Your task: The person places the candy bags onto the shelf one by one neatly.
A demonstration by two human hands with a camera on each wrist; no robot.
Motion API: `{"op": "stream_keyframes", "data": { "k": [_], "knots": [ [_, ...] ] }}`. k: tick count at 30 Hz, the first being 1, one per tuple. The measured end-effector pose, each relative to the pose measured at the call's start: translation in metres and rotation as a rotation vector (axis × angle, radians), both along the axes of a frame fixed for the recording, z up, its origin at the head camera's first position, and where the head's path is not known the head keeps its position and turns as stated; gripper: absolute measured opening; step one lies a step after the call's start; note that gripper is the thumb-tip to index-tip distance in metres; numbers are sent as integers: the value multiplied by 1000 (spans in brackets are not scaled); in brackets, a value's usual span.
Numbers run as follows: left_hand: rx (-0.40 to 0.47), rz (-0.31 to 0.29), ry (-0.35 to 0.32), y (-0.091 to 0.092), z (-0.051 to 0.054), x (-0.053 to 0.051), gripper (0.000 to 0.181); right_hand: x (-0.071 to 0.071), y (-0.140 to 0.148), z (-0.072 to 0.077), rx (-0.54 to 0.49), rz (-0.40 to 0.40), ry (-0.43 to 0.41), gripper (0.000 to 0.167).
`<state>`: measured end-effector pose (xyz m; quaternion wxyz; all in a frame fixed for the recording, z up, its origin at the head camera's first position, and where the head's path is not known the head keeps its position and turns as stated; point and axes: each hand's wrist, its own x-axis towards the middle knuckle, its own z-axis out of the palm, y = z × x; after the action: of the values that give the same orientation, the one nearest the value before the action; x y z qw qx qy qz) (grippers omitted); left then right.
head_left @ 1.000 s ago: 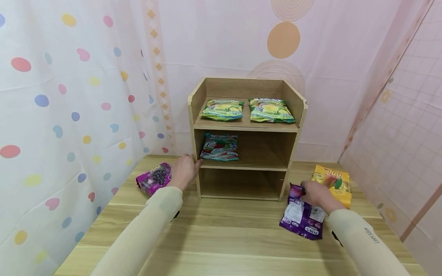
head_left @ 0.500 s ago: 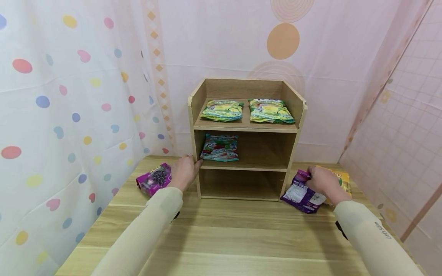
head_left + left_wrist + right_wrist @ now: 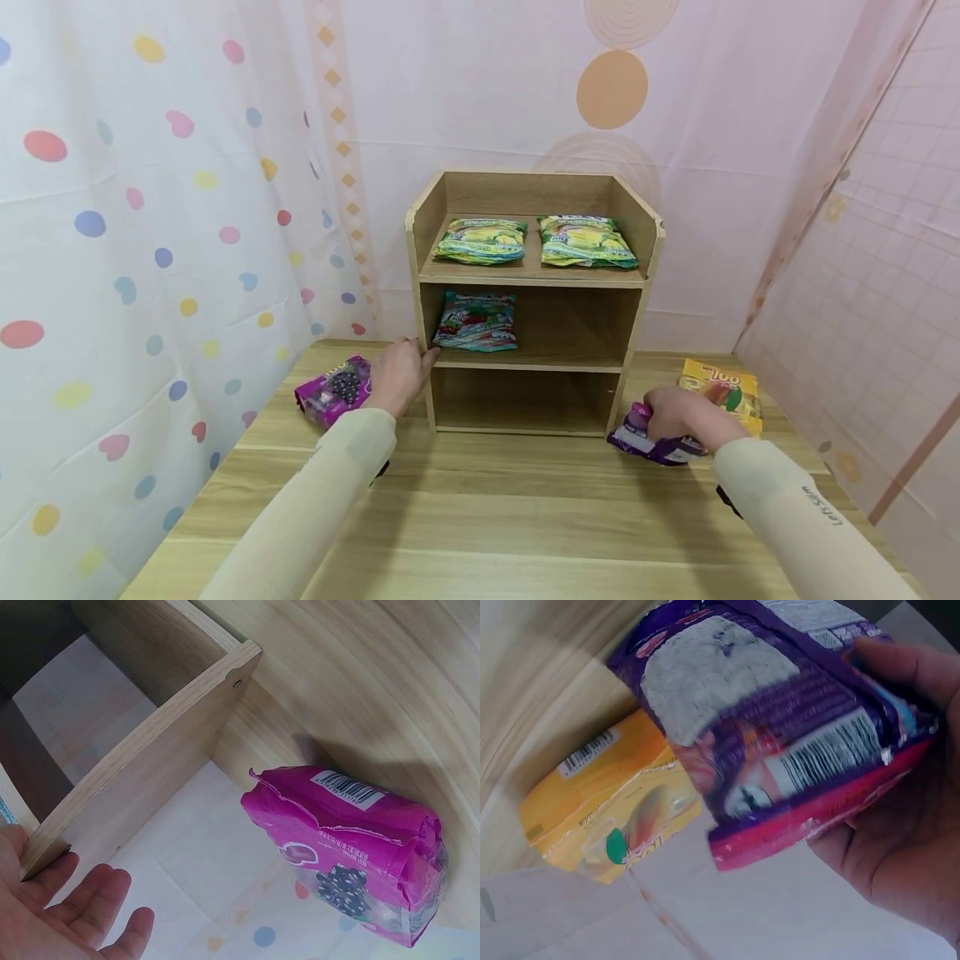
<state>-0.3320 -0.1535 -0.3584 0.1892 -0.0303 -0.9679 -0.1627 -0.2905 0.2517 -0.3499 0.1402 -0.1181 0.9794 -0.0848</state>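
My left hand [image 3: 397,377] holds the left side panel of a small three-level wooden shelf [image 3: 532,282], with the thumb at the front edge and the fingers along the outer face. At the right, my right hand [image 3: 678,413] grips one end of a purple candy bag [image 3: 727,690], thumb on one face and fingers behind. The bag's lower part is low over the table beside the shelf's right foot; whether it touches the wood I cannot tell. Its printed back and barcode show in the right wrist view.
Two green-yellow candy bags [image 3: 480,242] lie on the top level. A teal bag [image 3: 476,321] sits left on the middle level. A magenta grape bag [image 3: 345,847] lies left of the shelf, and a yellow mango bag [image 3: 723,385] at the right. Curtains hang around the table [image 3: 480,517].
My right hand has carried the purple bag back toward the shelf's right foot, then lowered it, tipping the bag flatter. My left hand stays on the shelf panel.
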Motion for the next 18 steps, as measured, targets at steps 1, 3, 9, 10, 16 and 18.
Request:
{"op": "stream_keyframes", "data": {
  "k": [1, 3, 9, 10, 16, 18],
  "knots": [
    [-1, 0, 1, 0, 0, 0, 42, 2, -1, -1, -21, -2, -29, 29],
    [-3, 0, 5, 0, 0, -1, 42, 5, -3, -3, -57, -8, -106, 40],
    [1, -3, 8, -1, -1, -1, 41, 7, -5, -10, -137, 62, -250, 47],
    [1, -4, 10, -1, -1, -1, 41, 6, -5, -11, -140, 74, -237, 45],
    [3, 1, 15, 0, -1, -1, 41, 4, -1, -18, -81, 58, -148, 41],
    [7, 2, 13, 0, -1, -1, 41, 5, 2, -21, -59, 11, -148, 47]
  ]
}}
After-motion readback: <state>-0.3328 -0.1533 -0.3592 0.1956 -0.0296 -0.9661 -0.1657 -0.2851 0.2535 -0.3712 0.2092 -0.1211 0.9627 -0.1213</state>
